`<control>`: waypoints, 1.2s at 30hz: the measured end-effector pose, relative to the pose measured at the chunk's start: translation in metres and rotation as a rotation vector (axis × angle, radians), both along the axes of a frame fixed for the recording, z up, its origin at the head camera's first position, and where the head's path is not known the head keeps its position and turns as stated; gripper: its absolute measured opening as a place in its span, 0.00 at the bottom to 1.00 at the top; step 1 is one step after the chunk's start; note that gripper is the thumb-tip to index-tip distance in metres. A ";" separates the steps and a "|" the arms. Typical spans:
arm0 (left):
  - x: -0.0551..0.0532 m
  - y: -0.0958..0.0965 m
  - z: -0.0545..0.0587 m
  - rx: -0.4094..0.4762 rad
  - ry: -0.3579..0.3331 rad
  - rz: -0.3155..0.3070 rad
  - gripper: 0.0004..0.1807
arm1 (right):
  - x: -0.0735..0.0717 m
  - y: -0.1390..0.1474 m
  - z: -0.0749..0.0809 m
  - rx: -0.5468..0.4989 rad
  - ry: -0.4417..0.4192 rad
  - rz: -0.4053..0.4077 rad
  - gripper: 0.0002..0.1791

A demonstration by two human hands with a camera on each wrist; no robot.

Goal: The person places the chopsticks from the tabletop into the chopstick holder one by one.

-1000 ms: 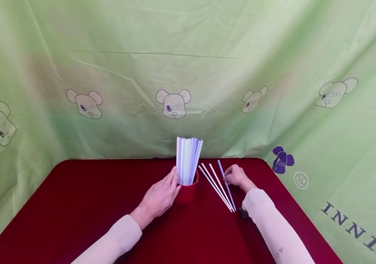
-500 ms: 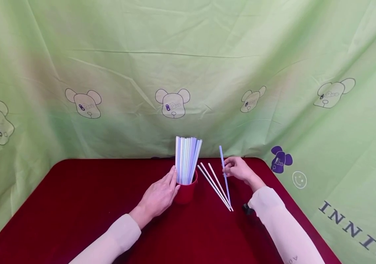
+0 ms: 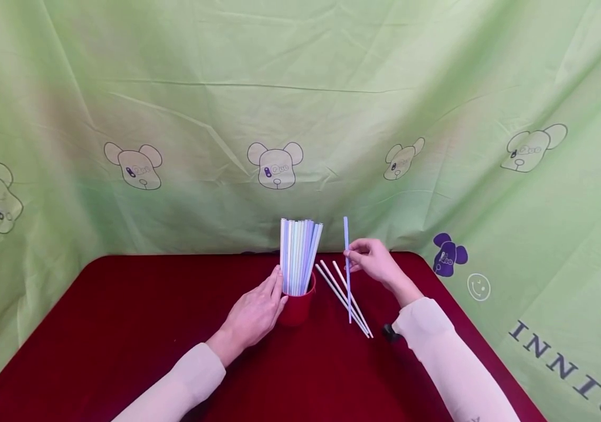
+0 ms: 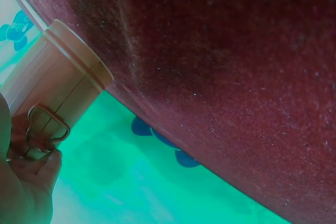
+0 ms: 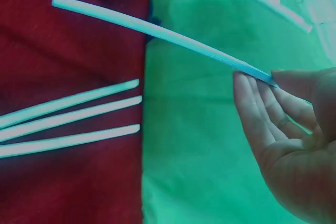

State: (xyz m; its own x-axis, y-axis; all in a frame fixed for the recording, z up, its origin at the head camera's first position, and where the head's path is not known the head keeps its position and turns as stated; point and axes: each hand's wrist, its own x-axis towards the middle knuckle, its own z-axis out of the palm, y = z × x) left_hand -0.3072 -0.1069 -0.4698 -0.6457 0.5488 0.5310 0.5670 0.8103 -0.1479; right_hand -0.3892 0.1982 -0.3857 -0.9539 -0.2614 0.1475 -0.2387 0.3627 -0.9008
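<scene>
A small red bucket (image 3: pixel 296 310) stands upright on the table, packed with pale and lilac drinking straws (image 3: pixel 296 258). My left hand (image 3: pixel 253 313) holds its left side, thumb toward the front; a wire loop (image 4: pixel 48 128) on its wall shows in the left wrist view. To the right, my right hand (image 3: pixel 376 261) pinches one lilac straw (image 3: pixel 346 228) between thumb and fingers. That straw hangs nearly upright above the table. Below it, 3 loose straws (image 5: pixel 73 113) lie side by side on the cloth.
Dark red cloth (image 3: pixel 147 340) covers the table. A green curtain (image 3: pixel 200 117) printed with bear heads hangs behind and at both sides. A small black object (image 3: pixel 390 333) shows at the right sleeve cuff.
My right hand has lifted the lilac straw off the table, turned it more upright and carried it leftward toward the bucket. My left hand stays at the bucket.
</scene>
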 end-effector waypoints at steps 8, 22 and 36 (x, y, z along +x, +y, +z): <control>0.000 0.000 0.000 0.001 0.003 0.006 0.32 | 0.010 -0.017 0.025 -0.130 0.121 -0.042 0.13; 0.000 -0.001 0.000 0.008 -0.009 -0.004 0.32 | 0.021 -0.054 0.046 -0.386 0.277 -0.090 0.12; -0.003 -0.002 -0.001 0.005 0.008 -0.003 0.32 | 0.017 -0.061 0.020 -0.252 0.326 -0.102 0.10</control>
